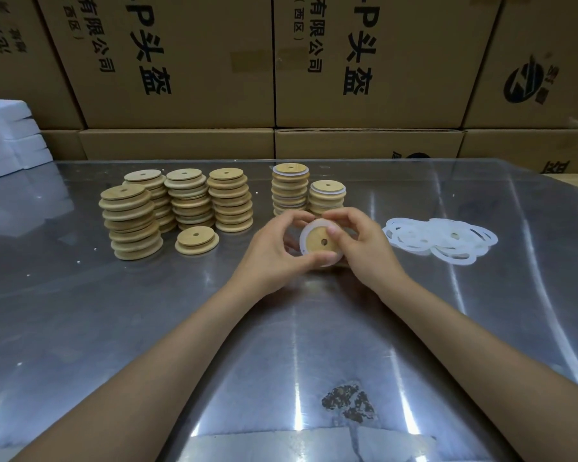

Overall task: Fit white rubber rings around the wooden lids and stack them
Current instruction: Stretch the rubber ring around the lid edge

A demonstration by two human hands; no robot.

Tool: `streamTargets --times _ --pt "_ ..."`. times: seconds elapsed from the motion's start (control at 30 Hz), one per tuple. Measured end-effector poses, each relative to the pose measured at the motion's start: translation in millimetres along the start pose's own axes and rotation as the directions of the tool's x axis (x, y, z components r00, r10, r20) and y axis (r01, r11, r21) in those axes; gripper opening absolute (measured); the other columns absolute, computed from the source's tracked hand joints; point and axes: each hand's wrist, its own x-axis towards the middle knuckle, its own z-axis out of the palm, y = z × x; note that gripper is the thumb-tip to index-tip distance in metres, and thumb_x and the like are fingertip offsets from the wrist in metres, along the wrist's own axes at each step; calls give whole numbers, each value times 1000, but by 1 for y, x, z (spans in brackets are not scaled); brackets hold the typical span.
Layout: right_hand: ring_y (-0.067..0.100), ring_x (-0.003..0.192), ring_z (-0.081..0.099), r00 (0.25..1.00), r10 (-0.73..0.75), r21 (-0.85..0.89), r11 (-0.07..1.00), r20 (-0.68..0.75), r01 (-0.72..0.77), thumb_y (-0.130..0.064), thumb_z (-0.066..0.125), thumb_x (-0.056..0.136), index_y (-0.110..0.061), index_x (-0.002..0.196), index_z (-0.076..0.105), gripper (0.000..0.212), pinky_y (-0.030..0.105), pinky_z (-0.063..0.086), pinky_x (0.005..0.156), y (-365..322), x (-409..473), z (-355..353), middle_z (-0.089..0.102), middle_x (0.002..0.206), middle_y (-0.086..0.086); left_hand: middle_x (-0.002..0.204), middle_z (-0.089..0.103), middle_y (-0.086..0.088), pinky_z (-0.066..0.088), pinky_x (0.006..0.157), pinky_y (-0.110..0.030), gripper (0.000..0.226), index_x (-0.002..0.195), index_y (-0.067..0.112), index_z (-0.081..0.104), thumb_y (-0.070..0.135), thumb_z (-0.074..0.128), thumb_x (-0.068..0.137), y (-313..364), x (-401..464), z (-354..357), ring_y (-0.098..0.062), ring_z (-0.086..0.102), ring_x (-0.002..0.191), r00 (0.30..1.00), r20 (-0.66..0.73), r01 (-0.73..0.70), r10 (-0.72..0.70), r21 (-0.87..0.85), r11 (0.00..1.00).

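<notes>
Both hands are up front on one lid: left hand [274,248] pinches the near-left edge, right hand [357,245] curls over the right side with the thumb on the wood. The wooden lid [319,241] sits between them, just above the worktop [181,328], face tilted toward the camera, white ring [303,240] around the rim, looks nearly seated. The finished stacks [326,195] are straight behind it, touching distance, so it goes forward, right hand closer. Loose rings [441,238] lie off right, bare lid stacks [181,205] far left.
</notes>
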Motion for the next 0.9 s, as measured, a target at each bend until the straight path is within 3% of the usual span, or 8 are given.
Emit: streamTargets --times 0.07,0.13,0.3,0.37,0.47,0.53,0.7,0.9 --pt "14 101 61 1000 -2 47 999 10 1 -10 53 94 -25 98 60 18 42 52 90 -1 -1 0 65 99 -10 96 65 11 53 70 -21 36 95 33 57 31 83 69 0 0 -2 -6 64 77 998 -59 32 -34 -25 999" --pt "11 98 62 1000 -26 69 997 4 26 -9 54 94 -28 91 59 20 37 52 87 -1 -1 0 66 96 -8 90 67 6 55 73 -27 27 89 24 61 23 82 72 1 1 -3 -12 65 81 993 -104 51 -55 -38 998" --pt "-5 76 62 998 -47 41 998 -30 48 -13 64 88 -29 79 56 21 16 46 69 -2 -1 -1 68 81 -12 81 70 1 51 65 -13 17 84 12 67 8 79 73 4 1 -6 0 66 72 981 -170 70 -93 -135 988" --pt "-4 75 62 998 -41 42 998 -39 42 -13 66 87 -28 76 56 21 19 48 70 -2 -1 -1 67 78 -12 82 71 1 52 67 -15 15 84 11 69 8 79 74 4 1 -7 -1 67 73 979 -174 79 -107 -161 984" --pt "9 77 64 999 21 102 995 -44 -16 -13 65 88 -23 76 57 18 38 53 75 -3 -2 0 69 80 -2 81 71 3 52 69 -15 10 83 13 70 13 78 76 4 1 -6 0 66 72 973 -176 110 -149 -214 971" --pt "14 78 64 997 68 149 987 -40 -61 -13 64 89 -20 77 58 15 44 54 79 -5 -3 0 70 81 4 76 71 6 52 68 -14 7 80 16 70 17 77 77 3 1 -5 3 64 68 964 -166 156 -210 -289 944" --pt "15 79 65 991 130 238 964 -18 -122 -12 62 91 -12 81 58 10 39 55 77 -8 -5 0 70 84 10 69 73 7 52 59 -13 4 79 18 71 18 75 79 5 -1 -6 0 67 68 948 -110 225 -300 -435 872" --pt "18 81 64 988 152 249 958 -17 -143 -12 57 93 -10 81 56 13 33 55 73 -7 -4 -1 67 88 16 77 74 2 58 69 -20 5 79 16 69 15 75 79 8 -2 -7 -6 69 75 933 -68 275 -352 -496 824"
